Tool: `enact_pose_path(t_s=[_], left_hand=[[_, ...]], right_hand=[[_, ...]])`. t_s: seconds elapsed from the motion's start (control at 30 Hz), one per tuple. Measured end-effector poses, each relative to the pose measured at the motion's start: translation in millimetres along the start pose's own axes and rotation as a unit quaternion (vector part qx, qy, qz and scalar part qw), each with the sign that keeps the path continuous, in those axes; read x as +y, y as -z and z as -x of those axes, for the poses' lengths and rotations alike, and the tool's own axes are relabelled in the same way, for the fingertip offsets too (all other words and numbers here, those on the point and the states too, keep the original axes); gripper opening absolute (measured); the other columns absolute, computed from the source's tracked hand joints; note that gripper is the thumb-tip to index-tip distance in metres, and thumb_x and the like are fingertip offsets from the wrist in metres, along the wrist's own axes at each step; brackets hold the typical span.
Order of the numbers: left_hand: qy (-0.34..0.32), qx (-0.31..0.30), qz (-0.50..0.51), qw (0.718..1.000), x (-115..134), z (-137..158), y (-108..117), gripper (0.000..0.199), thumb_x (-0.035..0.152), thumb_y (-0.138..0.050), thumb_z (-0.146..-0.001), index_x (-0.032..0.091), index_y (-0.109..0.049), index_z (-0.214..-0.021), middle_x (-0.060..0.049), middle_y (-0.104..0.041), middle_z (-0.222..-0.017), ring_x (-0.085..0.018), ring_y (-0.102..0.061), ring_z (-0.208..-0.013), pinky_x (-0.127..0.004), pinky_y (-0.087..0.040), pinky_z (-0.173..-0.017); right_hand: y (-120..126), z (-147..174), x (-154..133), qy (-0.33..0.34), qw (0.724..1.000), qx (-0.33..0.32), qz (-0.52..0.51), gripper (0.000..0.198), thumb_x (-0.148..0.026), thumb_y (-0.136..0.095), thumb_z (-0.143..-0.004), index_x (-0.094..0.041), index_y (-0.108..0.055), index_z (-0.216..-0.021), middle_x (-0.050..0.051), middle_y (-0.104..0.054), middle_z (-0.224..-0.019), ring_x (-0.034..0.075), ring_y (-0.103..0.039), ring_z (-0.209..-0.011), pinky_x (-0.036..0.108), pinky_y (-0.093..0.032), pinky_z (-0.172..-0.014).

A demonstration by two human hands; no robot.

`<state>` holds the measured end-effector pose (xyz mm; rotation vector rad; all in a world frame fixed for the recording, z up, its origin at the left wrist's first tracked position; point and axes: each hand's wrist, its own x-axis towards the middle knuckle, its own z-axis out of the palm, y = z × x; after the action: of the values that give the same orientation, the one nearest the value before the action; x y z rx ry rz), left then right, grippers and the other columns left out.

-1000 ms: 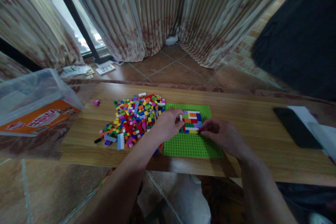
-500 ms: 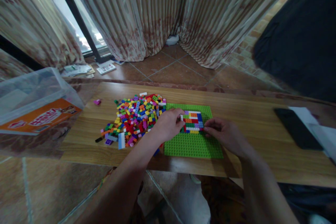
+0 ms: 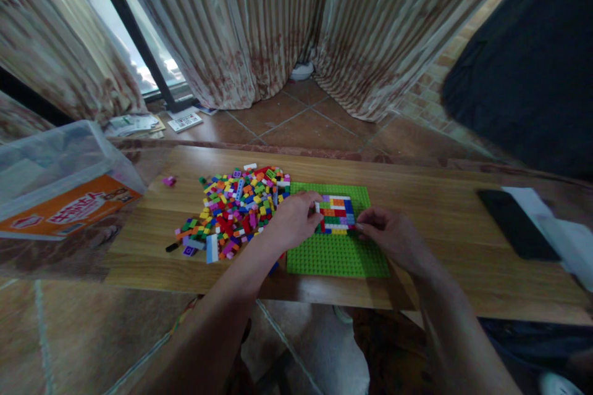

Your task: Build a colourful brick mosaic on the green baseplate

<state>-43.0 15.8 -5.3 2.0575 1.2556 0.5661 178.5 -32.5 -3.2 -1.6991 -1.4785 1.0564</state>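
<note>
A flat mosaic of coloured toy bricks (image 3: 340, 212) sits on the upper half of a green studded baseplate (image 3: 337, 256). At the mosaic's left side, my left hand (image 3: 296, 217) has thumb and forefinger closed around a small white brick (image 3: 317, 206). Whether that brick is fixed to the plate, I cannot tell. My right hand (image 3: 388, 233) is at the mosaic's lower right corner, its fingertips pinched together against the edge. Anything between those fingertips is too small to make out. Part of the mosaic's left edge is hidden by my left fingers.
Left of the baseplate lies a heap of loose bricks (image 3: 241, 210) on the wooden table (image 3: 440, 210). A clear plastic box (image 3: 69, 179) with an orange label stands at the far left. A black phone-like slab (image 3: 516, 225) and white paper (image 3: 546, 228) lie at the right.
The whole view has shifted slightly, so the table's things appear a little further left. Both hands keep their places beside the mosaic, with no clear change in grip.
</note>
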Motion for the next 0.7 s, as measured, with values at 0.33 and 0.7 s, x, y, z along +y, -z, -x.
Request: enact_pose_path(t_s=[0.33,0.7], left_hand=[[0.005,-0.003,-0.036,0.999,-2.3,-1.0,9.0,0.025,0.020,-0.060,-0.085,0.019,-0.067,-0.109,-0.004,-0.071,-0.094,-0.017,-0.067,-0.080,-0.030,-0.053,-0.081],[0.086,0.031,-0.153,0.984,-10.9,1.4,32.6,0.022,0.020,-0.057,-0.086,0.015,-0.067,-0.105,-0.008,-0.073,-0.087,-0.022,-0.069,-0.083,-0.033,-0.052,-0.081]], right_hand=[[1.1,-5.4,3.6,0.009,0.998,0.042,0.037,0.021,-0.039,-0.064,-0.077,-0.018,-0.066,-0.079,0.002,-0.070,-0.068,0.016,-0.064,-0.056,0.028,-0.049,-0.055],[-15.1,-5.9,-11.7,0.053,0.984,0.127,0.117,0.020,-0.037,-0.058,-0.083,-0.019,-0.066,-0.085,0.004,-0.071,-0.075,0.019,-0.065,-0.065,0.032,-0.049,-0.064]])
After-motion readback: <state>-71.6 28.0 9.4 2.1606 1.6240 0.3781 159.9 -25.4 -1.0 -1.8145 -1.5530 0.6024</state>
